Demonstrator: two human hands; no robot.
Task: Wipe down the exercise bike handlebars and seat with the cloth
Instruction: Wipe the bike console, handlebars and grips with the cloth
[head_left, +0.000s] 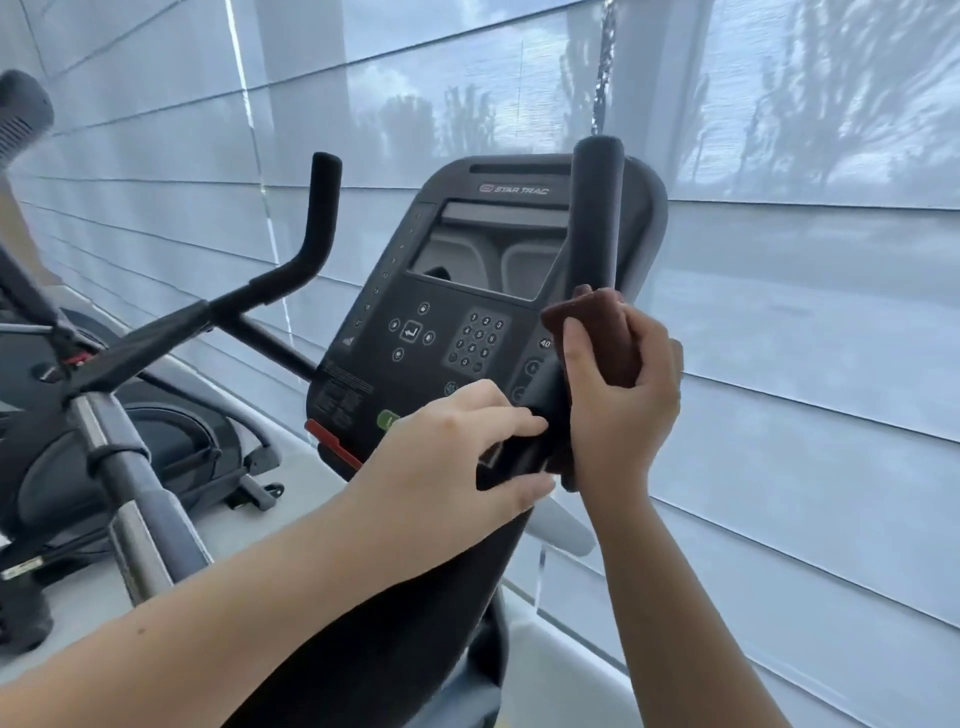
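The fingers (655, 364) of the right hand (618, 410) curl round a folded dark-brown cloth (597, 322), clamping it against the lower stretch of the black foam-padded right handlebar (597, 208). The left hand (452, 452) grips the same handlebar just below, on the near side, steadying it. A good wipe likely means sliding the cloth up to the rounded tip with a slight twist, so the far face gets covered too. The black left handlebar (322, 218) stands further left, untouched; the seat is out of view.
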